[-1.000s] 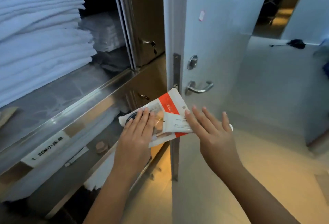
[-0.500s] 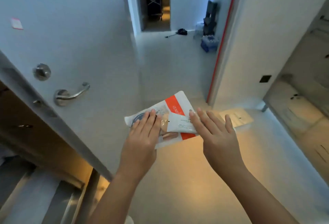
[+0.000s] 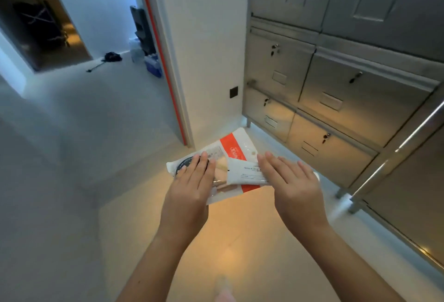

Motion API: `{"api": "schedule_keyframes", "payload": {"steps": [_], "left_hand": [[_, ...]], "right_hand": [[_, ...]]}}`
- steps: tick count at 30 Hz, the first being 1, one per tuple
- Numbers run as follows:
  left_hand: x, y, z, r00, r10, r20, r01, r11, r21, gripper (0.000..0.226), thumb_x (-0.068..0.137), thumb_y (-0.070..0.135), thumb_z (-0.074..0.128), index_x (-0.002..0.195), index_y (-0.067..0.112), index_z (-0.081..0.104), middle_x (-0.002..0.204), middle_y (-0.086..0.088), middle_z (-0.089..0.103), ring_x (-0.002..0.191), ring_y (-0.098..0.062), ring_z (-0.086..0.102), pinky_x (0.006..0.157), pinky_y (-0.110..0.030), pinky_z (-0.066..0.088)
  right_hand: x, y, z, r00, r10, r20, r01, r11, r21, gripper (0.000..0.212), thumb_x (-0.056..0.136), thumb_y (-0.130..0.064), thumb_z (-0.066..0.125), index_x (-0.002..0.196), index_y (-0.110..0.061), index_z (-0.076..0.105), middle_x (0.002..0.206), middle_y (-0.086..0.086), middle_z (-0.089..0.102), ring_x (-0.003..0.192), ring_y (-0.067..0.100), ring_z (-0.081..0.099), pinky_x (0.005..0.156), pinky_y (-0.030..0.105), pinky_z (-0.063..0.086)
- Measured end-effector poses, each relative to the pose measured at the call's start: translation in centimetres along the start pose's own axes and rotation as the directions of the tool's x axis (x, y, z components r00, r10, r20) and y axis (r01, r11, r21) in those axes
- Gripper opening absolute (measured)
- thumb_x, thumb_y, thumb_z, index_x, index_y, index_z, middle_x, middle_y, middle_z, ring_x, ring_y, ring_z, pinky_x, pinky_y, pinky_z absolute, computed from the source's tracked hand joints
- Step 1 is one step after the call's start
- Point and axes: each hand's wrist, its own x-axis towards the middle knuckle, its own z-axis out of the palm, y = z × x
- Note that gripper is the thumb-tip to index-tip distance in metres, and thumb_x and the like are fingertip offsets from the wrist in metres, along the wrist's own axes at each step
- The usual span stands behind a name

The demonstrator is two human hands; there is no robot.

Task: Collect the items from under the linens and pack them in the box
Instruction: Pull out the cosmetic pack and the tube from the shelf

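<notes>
The person's left hand (image 3: 192,186) holds the left end of a white packet (image 3: 236,148) with an orange band. Its fingers lie straight across the top, and the thumb is hidden underneath. The right hand (image 3: 290,181) holds a white tube (image 3: 245,173) the same way, fingers flat over it and thumb out of sight. The tube lies across the packet, touching it. Both things are carried in the air in front of the person, above the pale floor (image 3: 144,241) (warm light pools on it just below the hands). To the right stands a steel cabinet (image 3: 336,109) with keyed doors. A door frame with a red strip (image 3: 165,73) is ahead.
</notes>
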Motion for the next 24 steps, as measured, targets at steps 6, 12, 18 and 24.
{"api": "schedule_keyframes", "payload": {"steps": [6,12,18,24], "left_hand": [[9.1,-1.4,4.5,0.994,0.106,-0.017,-0.108,0.984,-0.141,0.054,0.063,-0.017,0.064,0.116,-0.008,0.059,0.123,-0.024,0.057,0.11,-0.042,0.057,0.087,-0.057,0.047],[17.4,-2.3,8.1,0.965,0.258,0.034,-0.246,0.946,-0.209,0.067,0.05,-0.011,0.081,0.114,-0.009,0.061,0.12,-0.025,0.059,0.108,-0.042,0.058,0.082,-0.058,0.05],[23.7,0.1,11.7,0.916,0.397,0.054,-0.366,0.884,-0.291,0.072,0.049,-0.008,0.085,0.116,-0.009,0.059,0.121,-0.025,0.058,0.109,-0.043,0.057,0.079,-0.059,0.05],[27.8,6.0,15.6,0.854,0.518,0.039,-0.466,0.797,-0.384,0.071,0.049,-0.014,0.08,0.116,-0.009,0.059,0.122,-0.026,0.057,0.11,-0.045,0.055,0.078,-0.061,0.05]], "right_hand": [[5.0,5.5,1.1,0.995,0.093,-0.046,-0.1,0.976,-0.192,0.028,0.082,-0.015,0.065,0.105,0.0,0.069,0.085,0.014,0.071,0.068,0.028,0.066,0.055,0.034,0.051],[8.8,9.1,3.3,0.953,0.303,-0.025,-0.294,0.896,-0.333,0.061,0.064,-0.008,0.083,0.12,-0.002,0.06,0.101,0.017,0.069,0.081,0.032,0.067,0.069,0.044,0.054],[9.3,13.0,3.8,0.864,0.502,0.033,-0.429,0.769,-0.474,0.083,0.053,0.003,0.086,0.129,-0.006,0.053,0.129,0.022,0.054,0.115,0.049,0.049,0.089,0.067,0.031],[7.6,17.9,1.7,0.669,0.743,0.04,-0.694,0.643,-0.324,0.092,0.068,0.011,0.066,0.142,-0.021,0.022,0.142,0.01,0.044,0.128,0.039,0.041,0.1,0.059,0.033]]}}
